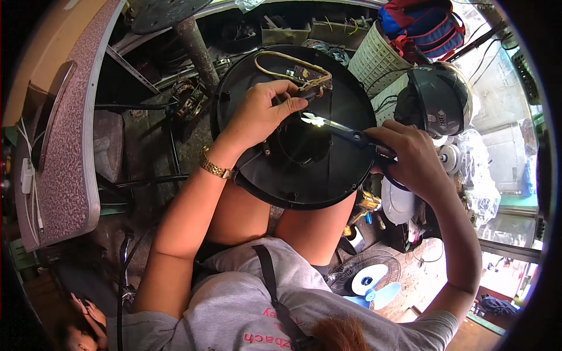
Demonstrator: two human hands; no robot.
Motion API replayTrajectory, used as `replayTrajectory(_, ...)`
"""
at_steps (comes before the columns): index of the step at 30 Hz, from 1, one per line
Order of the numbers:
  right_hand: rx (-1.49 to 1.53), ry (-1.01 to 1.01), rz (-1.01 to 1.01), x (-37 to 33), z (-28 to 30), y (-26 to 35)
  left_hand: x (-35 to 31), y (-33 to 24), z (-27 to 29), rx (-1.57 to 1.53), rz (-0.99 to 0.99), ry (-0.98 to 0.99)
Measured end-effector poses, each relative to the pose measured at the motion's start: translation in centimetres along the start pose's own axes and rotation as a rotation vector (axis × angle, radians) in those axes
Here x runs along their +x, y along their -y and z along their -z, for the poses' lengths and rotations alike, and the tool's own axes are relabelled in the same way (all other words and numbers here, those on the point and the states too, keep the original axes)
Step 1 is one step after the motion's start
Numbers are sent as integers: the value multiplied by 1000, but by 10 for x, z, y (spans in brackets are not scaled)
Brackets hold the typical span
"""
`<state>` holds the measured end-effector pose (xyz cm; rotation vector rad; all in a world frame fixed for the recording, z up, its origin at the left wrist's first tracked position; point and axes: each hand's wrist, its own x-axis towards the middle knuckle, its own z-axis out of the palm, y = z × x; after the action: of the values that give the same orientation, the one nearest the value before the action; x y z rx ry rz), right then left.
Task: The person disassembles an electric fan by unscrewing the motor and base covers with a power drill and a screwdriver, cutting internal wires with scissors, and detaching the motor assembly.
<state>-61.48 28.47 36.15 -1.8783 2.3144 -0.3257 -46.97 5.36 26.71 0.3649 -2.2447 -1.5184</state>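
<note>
A round black plastic base (287,181), much like a fan's base with its underside up, rests across my thighs. Over its far part, my left hand (263,117) pinches dark and tan wires (316,88) beside a small brown board (307,72). A loop of tan cable (275,54) runs from that spot along the base. My right hand (410,149) grips a pair of scissors (354,136) with dark handles. Their bright blades point left, just below my left fingertips. Glare hides whether the blade tips touch anything.
A fan with blue and white blades (370,295) lies on the floor at lower right. To the right are a dark helmet (436,99) and a white woven basket (377,58) under a red-blue bag (424,32). A speckled tabletop (64,146) stands left. Another person's hands (88,310) show at lower left.
</note>
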Motion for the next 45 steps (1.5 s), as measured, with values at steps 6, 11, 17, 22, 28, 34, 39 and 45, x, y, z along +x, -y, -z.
replayTrajectory(6,-9,6,76,8,3,3,0,2,1,-26,2,3)
replayTrajectory(11,-77,-15,116,7,-2,-1,0,6,-2,-35,-40,-43)
replayTrajectory(17,-140,-14,128,-3,-4,-14,2,5,-1,34,-71,-160)
replayTrajectory(22,-147,11,93,6,-1,-4,2,-1,-1,16,30,-107)
replayTrajectory(28,-112,12,121,12,-21,-7,2,2,-2,-30,18,-80)
replayTrajectory(34,-101,-8,97,12,-37,-6,2,2,-2,-35,40,-65)
replayTrajectory(39,-176,-37,122,13,-41,-3,1,3,-2,21,40,-60)
replayTrajectory(45,-182,-87,130,9,-49,-6,-1,-1,-2,29,23,-70)
